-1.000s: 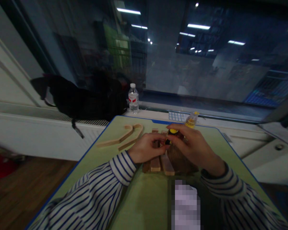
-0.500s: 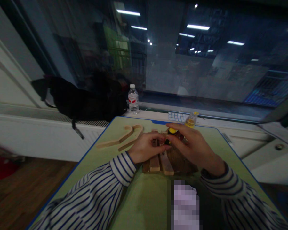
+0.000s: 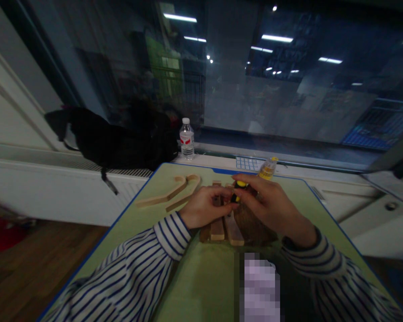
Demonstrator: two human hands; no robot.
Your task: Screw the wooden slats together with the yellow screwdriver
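Pinching a yellow-black tool [image 3: 241,184], right hand [image 3: 272,202] arches; left hand [image 3: 204,207] curls, hold unclear.

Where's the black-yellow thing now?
In the head view, just right of centre, the black-yellow thing is in the right hand, beside the left hand.

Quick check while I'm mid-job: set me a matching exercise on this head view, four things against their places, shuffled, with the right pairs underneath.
Things
1. yellow-and-black tool
2. hooked wooden pieces
3. water bottle
4. yellow-topped container

Places
A. upright, beside the black bag
B. just beyond the right hand, as the camera sees it
C. on the table, beyond and left of the left hand
D. in the right hand's grip

Pairs: 1-D, 2-C, 3-A, 4-B
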